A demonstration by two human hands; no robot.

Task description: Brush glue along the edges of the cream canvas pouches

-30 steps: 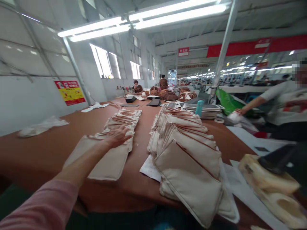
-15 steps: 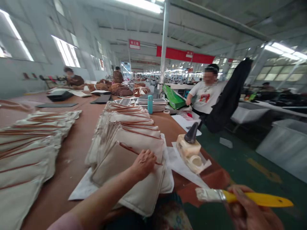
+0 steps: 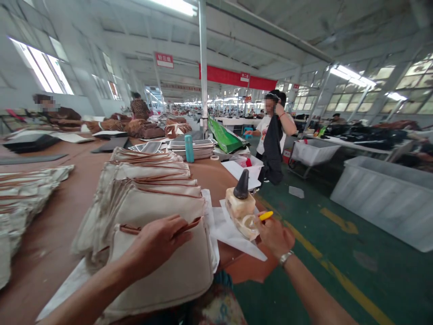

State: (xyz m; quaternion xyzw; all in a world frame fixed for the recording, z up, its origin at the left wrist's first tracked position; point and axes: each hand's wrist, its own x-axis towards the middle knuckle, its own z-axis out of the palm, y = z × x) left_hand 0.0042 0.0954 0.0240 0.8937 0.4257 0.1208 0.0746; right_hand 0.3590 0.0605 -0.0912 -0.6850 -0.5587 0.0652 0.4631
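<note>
Top canvas pouch [image 3: 162, 275], brown piping along its edge: lies on a stack of like pouches [image 3: 135, 203], directly under the left hand [image 3: 157, 239]. Left hand open, fingers loosely extended, palm down on the pouch near the piping; no grip seen. Stack sits on white paper [image 3: 57, 289] on a brown table [image 3: 213, 185].

Right hand [image 3: 274, 235] just right of the stack, closed around a yellow handle [image 3: 266, 215]; tip pokes out past the thumb side, rest hidden by the fist. Metal wristwatch [image 3: 286, 258] on that wrist. Directly ahead of this hand, almost touching: cream foam block [image 3: 239, 203] on a white sheet [image 3: 237, 239], dark cone [image 3: 241, 186] upright on top.

Farther ahead of both hands: teal bottle [image 3: 189, 148] standing before stacked metal trays [image 3: 203, 148]. Left of the left hand, a second pile of pouches [image 3: 27, 189]. Beyond the right hand, past the table edge, a co-worker in a white T-shirt [image 3: 267, 131] stands with a dark garment [image 3: 272, 151] hanging in front, one hand raised to the head.
</note>
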